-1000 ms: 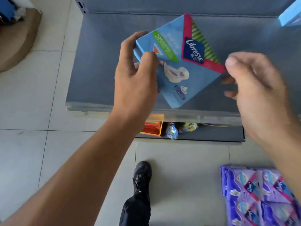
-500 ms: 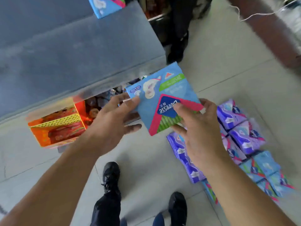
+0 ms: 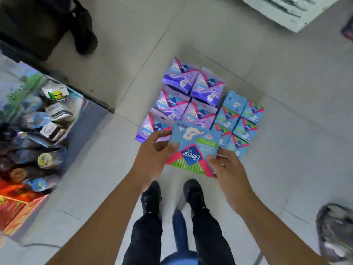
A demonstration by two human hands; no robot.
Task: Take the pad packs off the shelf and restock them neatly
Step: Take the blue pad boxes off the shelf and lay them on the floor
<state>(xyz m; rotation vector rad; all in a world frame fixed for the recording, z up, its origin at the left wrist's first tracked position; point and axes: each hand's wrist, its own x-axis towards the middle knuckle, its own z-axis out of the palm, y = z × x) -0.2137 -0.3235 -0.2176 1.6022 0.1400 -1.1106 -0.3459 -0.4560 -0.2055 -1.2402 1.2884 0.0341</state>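
Head view: both hands hold one blue pack [image 3: 193, 148] over the floor [image 3: 286, 131], above the person's shoes [image 3: 151, 196]. The left hand [image 3: 152, 159] pinches the pack's left edge with thumb and curled fingers; the right hand [image 3: 227, 169] grips its lower right corner. Just beyond the pack, purple packs [image 3: 183, 96] lie in close rows on the floor, with smaller blue packs [image 3: 238, 119] touching them on the right. A low shelf [image 3: 89, 115] of blurred goods stands at the left.
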